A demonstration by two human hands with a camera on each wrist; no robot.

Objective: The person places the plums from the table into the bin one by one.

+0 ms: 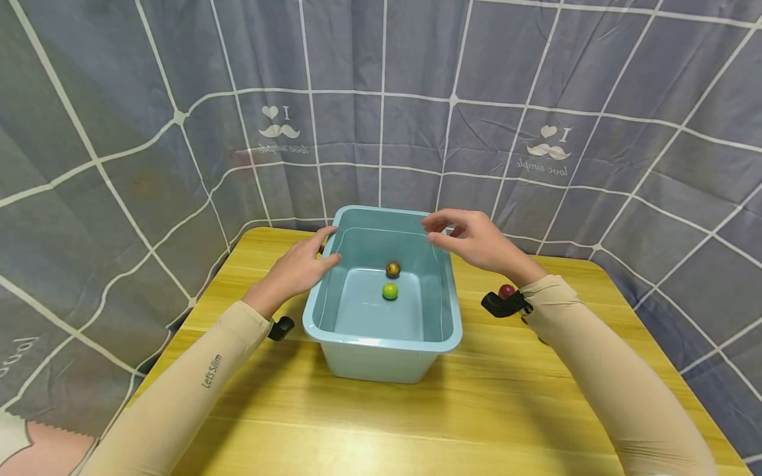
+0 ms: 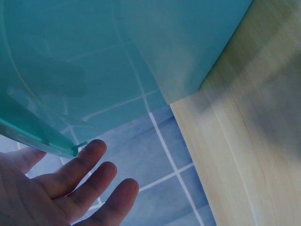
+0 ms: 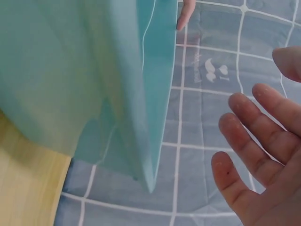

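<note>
A person's left hand (image 1: 297, 264), fingers loosely extended, straddles the left rim of a light-blue rectangular plastic tub (image 1: 381, 344) on a yellow wood-grain table (image 1: 381, 423); the right hand (image 1: 473, 241), fingers relaxed and parted, holding nothing, hovers near the opposite rim. A bright-green round fruit (image 1: 389, 291) and a reddish-yellow round fruit (image 1: 393, 269) lie inside.
</note>
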